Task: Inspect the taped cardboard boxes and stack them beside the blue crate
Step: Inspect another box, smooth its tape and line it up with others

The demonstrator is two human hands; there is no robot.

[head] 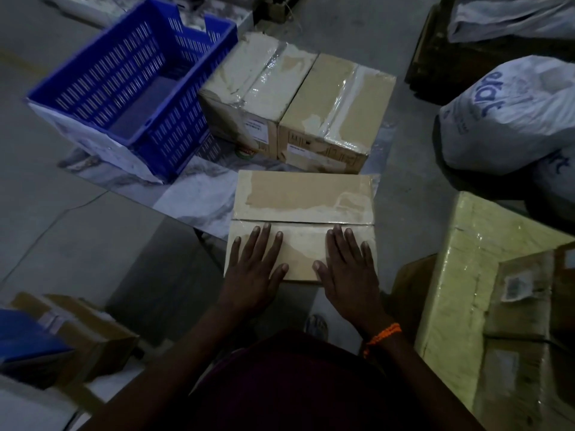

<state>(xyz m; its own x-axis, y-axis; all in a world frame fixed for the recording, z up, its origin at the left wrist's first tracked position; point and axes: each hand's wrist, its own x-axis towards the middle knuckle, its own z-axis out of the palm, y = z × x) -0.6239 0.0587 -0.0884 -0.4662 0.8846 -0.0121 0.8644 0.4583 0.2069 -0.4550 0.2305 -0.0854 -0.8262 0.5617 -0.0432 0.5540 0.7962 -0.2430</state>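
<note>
Flat down: left hand (255, 269) and right hand (350, 272), fingers (264, 241) straight, on the near flap of the tan taped cardboard box (303, 197) on the grey floor (62, 237). It looks stiff and likely light. The tape is slick, so take the side walls. Beyond: two taped cardboard boxes (337, 110) beside the blue slotted plastic crate (124, 85).

I have the left hand (253, 270) laid flat, palm down, its fingers straight, a little spread and pointing away from the body. The right hand (348, 272) lies the same way just beside it and level with it. The two thumbs angle inward toward each other with a gap between them. The bare left forearm (174, 353) and right forearm (413, 365) reach forward from the lower edge of my view, converging toward the hands.
</note>
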